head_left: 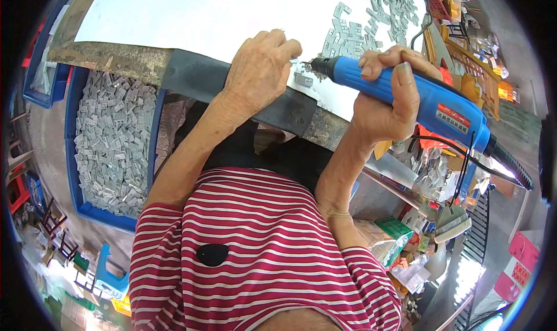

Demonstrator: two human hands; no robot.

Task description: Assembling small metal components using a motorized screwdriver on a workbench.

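Note:
My right hand (383, 99) grips a blue electric hand tool (418, 102) whose dark tip points left toward my other hand. My left hand (261, 70) pinches a small grey metal part (297, 61) at the tool's tip, over the edge of a white table (191, 12). Another small grey part (303, 80) lies on the table just below the fingers. A black cord (510, 165) leaves the tool's rear toward the right.
Several grey metal parts (371, 15) lie scattered on the table's far right. A blue crate (113, 139) full of the same parts sits at the left below the table. Cluttered shelves and boxes (458, 46) stand at the right. A blue stool (110, 273) is lower left.

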